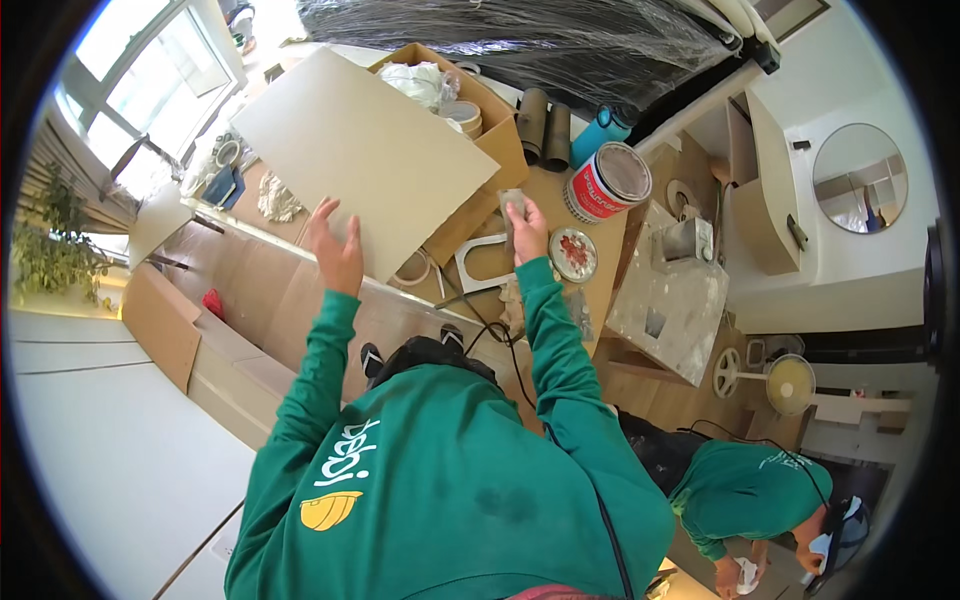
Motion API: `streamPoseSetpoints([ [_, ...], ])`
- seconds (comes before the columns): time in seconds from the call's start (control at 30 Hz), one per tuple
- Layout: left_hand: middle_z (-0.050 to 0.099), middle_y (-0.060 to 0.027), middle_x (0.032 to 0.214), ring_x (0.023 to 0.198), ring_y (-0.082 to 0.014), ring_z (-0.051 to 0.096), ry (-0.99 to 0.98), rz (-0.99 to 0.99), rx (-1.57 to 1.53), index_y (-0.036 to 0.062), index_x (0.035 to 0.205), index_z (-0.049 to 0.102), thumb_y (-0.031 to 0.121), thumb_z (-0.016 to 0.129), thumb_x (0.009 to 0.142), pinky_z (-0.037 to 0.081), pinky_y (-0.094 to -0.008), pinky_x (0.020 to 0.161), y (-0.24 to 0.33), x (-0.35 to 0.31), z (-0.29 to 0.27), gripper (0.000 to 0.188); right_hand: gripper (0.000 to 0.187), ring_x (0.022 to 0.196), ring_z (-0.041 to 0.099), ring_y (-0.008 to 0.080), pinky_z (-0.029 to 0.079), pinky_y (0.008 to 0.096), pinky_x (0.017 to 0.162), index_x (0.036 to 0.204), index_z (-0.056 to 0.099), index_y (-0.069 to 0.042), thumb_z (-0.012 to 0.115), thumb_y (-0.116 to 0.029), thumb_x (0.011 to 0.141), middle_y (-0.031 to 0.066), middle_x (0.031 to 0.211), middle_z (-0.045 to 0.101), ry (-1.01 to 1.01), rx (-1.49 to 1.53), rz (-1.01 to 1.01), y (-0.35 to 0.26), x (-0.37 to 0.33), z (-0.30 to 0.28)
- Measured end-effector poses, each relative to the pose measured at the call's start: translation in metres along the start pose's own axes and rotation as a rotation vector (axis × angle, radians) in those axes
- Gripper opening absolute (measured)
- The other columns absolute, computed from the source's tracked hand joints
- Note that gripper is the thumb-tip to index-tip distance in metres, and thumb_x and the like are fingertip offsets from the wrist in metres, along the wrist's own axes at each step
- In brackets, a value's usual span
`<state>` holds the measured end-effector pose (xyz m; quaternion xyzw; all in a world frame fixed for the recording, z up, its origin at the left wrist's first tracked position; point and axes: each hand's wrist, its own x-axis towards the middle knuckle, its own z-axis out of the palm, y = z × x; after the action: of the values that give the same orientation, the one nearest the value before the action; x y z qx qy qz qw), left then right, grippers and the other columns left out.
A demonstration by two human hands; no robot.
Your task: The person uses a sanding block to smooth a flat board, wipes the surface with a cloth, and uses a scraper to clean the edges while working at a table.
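Observation:
My left hand [338,252] is raised with its fingers spread, beside the near left edge of a large pale board [370,150]. Nothing is in it, and I cannot tell whether a finger touches the board. The board lies tilted across the cluttered table. In my right hand [530,235] is a narrow, flat greyish-brown block [508,212], gripped between thumb and fingers; its exact kind is unclear. Just left of that hand lies a white frame with a rounded opening [468,272]. To its right is a round lid with reddish smears [573,255].
Behind my right hand stand a red-labelled can [610,182], a blue bottle [603,135], dark tubes [556,138] and a cardboard box [507,140]. A dusty panel [672,300] is at the right. A black cable [495,328] hangs near me. A co-worker [750,490] bends over at lower right.

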<state>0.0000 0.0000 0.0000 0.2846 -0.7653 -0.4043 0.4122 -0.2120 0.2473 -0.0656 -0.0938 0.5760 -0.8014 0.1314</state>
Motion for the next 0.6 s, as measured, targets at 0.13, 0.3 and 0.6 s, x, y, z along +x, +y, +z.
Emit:
streamPoseSetpoints([
  [0.13, 0.049, -0.0230, 0.143, 0.135, -0.0425, 0.043, -0.236, 0.179, 0.077, 0.0039, 0.129, 0.057, 0.021, 0.071, 0.090, 0.037, -0.0447, 0.112, 0.022, 0.061, 0.075, 0.045, 0.023, 0.087, 0.062, 0.0079, 0.049, 0.0242, 0.079, 0.108, 0.064, -0.002, 0.069, -0.021, 0.096, 0.0025, 0.100, 0.070, -0.033, 0.001, 0.061, -0.003, 0.017, 0.008],
  [0.3, 0.033, -0.0222, 0.157, 0.147, -0.0410, 0.027, -0.368, 0.168, 0.566, 0.0141, 0.147, 0.047, 0.048, 0.064, 0.091, 0.024, -0.0601, 0.117, 0.013, 0.129, 0.162, 0.068, 0.030, 0.081, 0.060, 0.0065, 0.049, 0.0253, 0.074, 0.100, 0.067, -0.001, 0.070, -0.031, 0.096, 0.0016, 0.090, 0.070, -0.102, -0.098, 0.068, 0.007, 0.039, 0.027],
  [0.6, 0.033, -0.0200, 0.159, 0.149, -0.0381, 0.026, -0.338, 0.220, 0.813, 0.0169, 0.152, 0.042, 0.062, 0.049, 0.094, 0.013, -0.0597, 0.120, 0.001, 0.127, 0.177, 0.074, 0.049, 0.067, 0.050, 0.0103, 0.046, 0.0301, 0.063, 0.085, 0.063, 0.000, 0.072, -0.048, 0.090, 0.0055, 0.074, 0.063, 0.009, -0.455, -0.024, 0.014, 0.077, 0.008],
])
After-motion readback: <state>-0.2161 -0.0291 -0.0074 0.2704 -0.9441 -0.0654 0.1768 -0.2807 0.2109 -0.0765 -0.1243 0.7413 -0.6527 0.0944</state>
